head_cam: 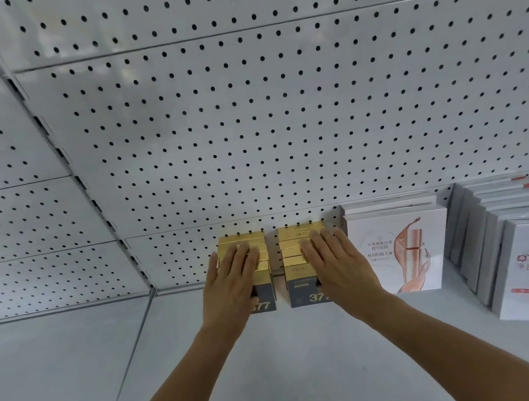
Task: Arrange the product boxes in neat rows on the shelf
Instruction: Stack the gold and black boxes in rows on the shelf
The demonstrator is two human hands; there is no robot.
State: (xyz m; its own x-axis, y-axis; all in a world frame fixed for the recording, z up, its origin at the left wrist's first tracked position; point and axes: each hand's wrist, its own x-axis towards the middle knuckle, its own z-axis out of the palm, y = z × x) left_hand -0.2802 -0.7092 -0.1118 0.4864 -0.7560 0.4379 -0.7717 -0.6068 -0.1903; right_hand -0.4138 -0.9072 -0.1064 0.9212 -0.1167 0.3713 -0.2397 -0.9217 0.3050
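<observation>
Gold-topped boxes (pixel 297 255) already stand in two rows at the far shelf (pixel 272 361) wall; my left hand (pixel 232 277) and right hand (pixel 337 264) lie flat on them, only squaring left.

I read "377" on the grey fronts of the small gold-topped boxes (pixel 307 288) ("ZKZU" faint on their lids), "MARUBI" on the white square box (pixel 397 252).

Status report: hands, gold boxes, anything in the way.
Left hand flat on left gold row. Right hand flat on right gold row. Gap between rows. White boxes right; nothing blocking.
</observation>
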